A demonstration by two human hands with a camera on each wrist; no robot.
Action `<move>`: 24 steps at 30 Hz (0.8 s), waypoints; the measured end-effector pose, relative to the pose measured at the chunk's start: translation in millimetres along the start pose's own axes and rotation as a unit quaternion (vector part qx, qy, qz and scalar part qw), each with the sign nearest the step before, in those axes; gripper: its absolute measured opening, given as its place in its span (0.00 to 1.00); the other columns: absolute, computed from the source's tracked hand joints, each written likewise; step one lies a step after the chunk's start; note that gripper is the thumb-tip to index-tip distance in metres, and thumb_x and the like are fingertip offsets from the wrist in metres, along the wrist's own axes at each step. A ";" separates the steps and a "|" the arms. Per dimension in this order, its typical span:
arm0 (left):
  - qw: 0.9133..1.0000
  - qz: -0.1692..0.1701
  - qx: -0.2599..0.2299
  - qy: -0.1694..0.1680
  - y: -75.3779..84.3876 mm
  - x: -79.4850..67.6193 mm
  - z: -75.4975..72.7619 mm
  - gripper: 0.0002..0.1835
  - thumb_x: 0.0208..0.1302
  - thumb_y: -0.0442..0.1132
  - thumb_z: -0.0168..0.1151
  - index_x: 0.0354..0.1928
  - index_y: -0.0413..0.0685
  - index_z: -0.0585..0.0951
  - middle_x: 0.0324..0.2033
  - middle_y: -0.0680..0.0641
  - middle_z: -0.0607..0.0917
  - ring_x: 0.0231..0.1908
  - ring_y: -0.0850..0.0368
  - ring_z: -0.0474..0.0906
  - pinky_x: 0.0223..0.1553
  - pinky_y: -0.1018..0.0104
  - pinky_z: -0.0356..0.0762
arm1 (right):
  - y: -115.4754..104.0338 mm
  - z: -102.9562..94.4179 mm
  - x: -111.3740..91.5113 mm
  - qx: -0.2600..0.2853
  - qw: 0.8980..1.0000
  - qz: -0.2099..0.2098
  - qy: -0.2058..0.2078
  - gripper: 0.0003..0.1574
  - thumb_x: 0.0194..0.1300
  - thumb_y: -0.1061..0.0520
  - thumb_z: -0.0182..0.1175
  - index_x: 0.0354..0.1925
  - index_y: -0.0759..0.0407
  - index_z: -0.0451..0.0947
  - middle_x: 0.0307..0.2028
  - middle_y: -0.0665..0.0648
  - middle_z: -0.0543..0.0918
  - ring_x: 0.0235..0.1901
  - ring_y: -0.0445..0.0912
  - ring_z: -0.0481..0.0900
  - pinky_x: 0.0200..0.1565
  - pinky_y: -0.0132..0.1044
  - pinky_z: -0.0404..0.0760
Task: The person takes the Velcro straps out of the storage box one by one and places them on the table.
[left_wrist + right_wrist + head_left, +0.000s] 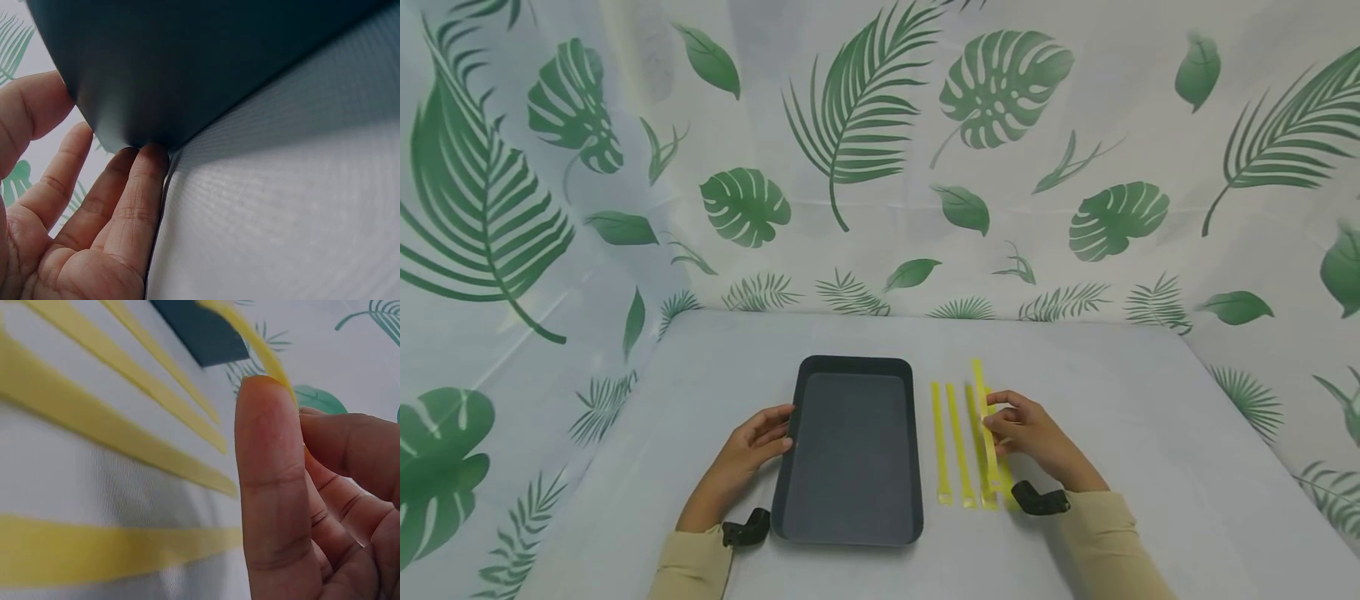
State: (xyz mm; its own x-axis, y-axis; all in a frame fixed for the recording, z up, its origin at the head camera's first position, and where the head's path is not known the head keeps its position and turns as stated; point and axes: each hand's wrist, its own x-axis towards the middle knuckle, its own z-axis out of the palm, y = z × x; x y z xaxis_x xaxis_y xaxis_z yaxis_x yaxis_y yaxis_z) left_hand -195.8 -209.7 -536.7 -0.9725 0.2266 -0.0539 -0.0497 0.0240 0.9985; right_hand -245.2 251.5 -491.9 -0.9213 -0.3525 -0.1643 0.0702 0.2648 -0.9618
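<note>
A dark grey rectangular tray [853,458] lies on the white table, its long sides running away from me. My left hand [747,450] is at its left side, and in the left wrist view the extended fingertips [152,164] touch the tray's outer wall. To the right of the tray, my right hand [1033,437] pinches a yellow hook-and-loop cable strap [992,462] between thumb and fingers. This strap is raised over several similar straps [941,442] lying lengthwise side by side. Each has a wider, slotted end toward me. The right hand partly covers the rightmost one.
White cloth with green leaf prints [850,250] hangs behind the table [1075,358] and along both sides. Black wrist cameras [1040,498] are strapped at both beige sleeves [1101,529].
</note>
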 end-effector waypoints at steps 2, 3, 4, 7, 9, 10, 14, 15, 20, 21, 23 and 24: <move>1.000 -0.004 0.002 0.002 -0.5 0.4 -0.4 0.34 0.77 0.31 0.64 0.79 0.29 0.65 0.78 0.29 0.66 0.77 0.30 0.64 0.61 0.73 0.77 | 1.4 -3.9 -0.1 -0.003 1.000 0.001 0.000 0.29 0.80 0.64 0.62 0.69 0.77 0.63 0.34 0.55 0.80 0.34 0.44 0.82 0.37 0.37 0.88; 1.000 -0.006 0.004 0.003 -0.6 0.4 -0.5 0.34 0.77 0.31 0.65 0.79 0.30 0.65 0.78 0.29 0.66 0.78 0.30 0.64 0.61 0.73 0.77 | 1.9 -6.0 -0.3 -0.004 1.000 0.001 0.000 0.30 0.79 0.64 0.62 0.69 0.77 0.63 0.35 0.55 0.81 0.34 0.44 0.83 0.37 0.37 0.88; 1.000 -0.005 0.004 0.002 -0.8 0.6 -0.8 0.34 0.77 0.31 0.64 0.79 0.30 0.65 0.78 0.29 0.66 0.78 0.30 0.64 0.61 0.73 0.77 | 2.5 -8.1 -0.4 -0.006 1.000 0.003 0.002 0.30 0.79 0.64 0.62 0.69 0.78 0.63 0.35 0.55 0.81 0.34 0.44 0.83 0.38 0.37 0.88; 1.000 -0.007 0.005 0.003 0.0 0.1 -0.6 0.34 0.77 0.32 0.64 0.79 0.30 0.65 0.78 0.29 0.66 0.78 0.30 0.63 0.61 0.73 0.77 | 4.5 -13.9 -1.4 -0.015 1.000 0.010 0.007 0.31 0.79 0.64 0.63 0.69 0.77 0.64 0.36 0.55 0.82 0.33 0.45 0.84 0.38 0.37 0.88; 1.000 -0.007 0.006 0.004 0.8 -0.6 -0.4 0.34 0.77 0.32 0.64 0.79 0.30 0.65 0.79 0.29 0.66 0.78 0.30 0.63 0.61 0.74 0.77 | 5.7 -17.6 -2.5 -0.021 1.000 0.017 0.011 0.31 0.79 0.64 0.63 0.70 0.77 0.64 0.36 0.55 0.82 0.34 0.46 0.84 0.37 0.37 0.88; 1.000 -0.007 0.006 0.004 1.1 -0.8 -0.3 0.34 0.77 0.32 0.64 0.79 0.30 0.65 0.79 0.29 0.66 0.78 0.30 0.63 0.61 0.74 0.77 | 6.7 -19.4 -2.9 -0.025 0.999 0.022 0.013 0.31 0.79 0.64 0.63 0.70 0.77 0.64 0.36 0.55 0.82 0.34 0.46 0.84 0.38 0.37 0.88; 1.000 -0.007 0.011 0.006 2.1 -1.6 0.5 0.34 0.78 0.32 0.64 0.79 0.30 0.65 0.78 0.29 0.67 0.77 0.32 0.64 0.61 0.74 0.77 | 9.8 -26.2 -5.4 -0.033 0.999 0.030 0.015 0.32 0.79 0.65 0.63 0.70 0.77 0.63 0.37 0.56 0.82 0.36 0.46 0.83 0.38 0.37 0.88; 1.000 -0.007 0.013 0.007 2.2 -1.7 0.7 0.33 0.78 0.32 0.64 0.79 0.30 0.65 0.78 0.29 0.67 0.77 0.32 0.65 0.61 0.74 0.77 | 10.4 -27.6 -6.1 -0.034 0.999 0.032 0.016 0.31 0.78 0.65 0.64 0.70 0.77 0.64 0.37 0.56 0.82 0.36 0.46 0.83 0.38 0.37 0.88; 1.000 -0.007 0.016 0.008 2.2 -2.0 1.0 0.33 0.78 0.31 0.64 0.79 0.30 0.65 0.78 0.29 0.67 0.77 0.35 0.67 0.61 0.74 0.77 | 12.9 -33.9 -9.4 -0.042 0.998 0.040 0.017 0.31 0.78 0.65 0.64 0.69 0.78 0.64 0.38 0.57 0.82 0.37 0.47 0.83 0.38 0.37 0.88; 1.000 -0.007 0.016 0.008 2.3 -2.1 1.2 0.33 0.78 0.31 0.64 0.79 0.30 0.66 0.78 0.29 0.68 0.77 0.35 0.67 0.61 0.74 0.77 | 13.0 -34.8 -10.2 -0.045 0.998 0.044 0.019 0.31 0.77 0.65 0.64 0.69 0.77 0.64 0.38 0.58 0.83 0.36 0.47 0.84 0.38 0.37 0.88; 1.000 -0.009 0.015 0.008 2.3 -2.2 1.1 0.33 0.78 0.32 0.64 0.79 0.30 0.66 0.78 0.30 0.68 0.77 0.36 0.67 0.61 0.74 0.77 | 13.3 -36.1 -12.0 -0.052 0.997 0.053 0.024 0.32 0.77 0.65 0.65 0.69 0.77 0.64 0.39 0.58 0.83 0.36 0.47 0.84 0.38 0.37 0.88; 1.000 -0.009 0.013 0.006 2.6 -2.2 1.2 0.33 0.78 0.32 0.64 0.79 0.30 0.66 0.78 0.30 0.67 0.77 0.36 0.67 0.61 0.74 0.77 | 13.4 -36.9 -13.0 -0.057 0.996 0.056 0.024 0.32 0.76 0.65 0.65 0.69 0.77 0.64 0.39 0.59 0.83 0.36 0.48 0.84 0.38 0.37 0.88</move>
State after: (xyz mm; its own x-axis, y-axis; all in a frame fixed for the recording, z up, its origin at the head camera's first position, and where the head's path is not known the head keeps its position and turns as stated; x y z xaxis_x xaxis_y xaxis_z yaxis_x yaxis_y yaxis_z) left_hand -193.6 -209.0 -534.0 -0.9743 0.2135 -0.0713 -0.0611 0.0539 0.9967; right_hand -246.3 292.7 -494.5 -0.9274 -0.2730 -0.2560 0.1318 0.4020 -0.9061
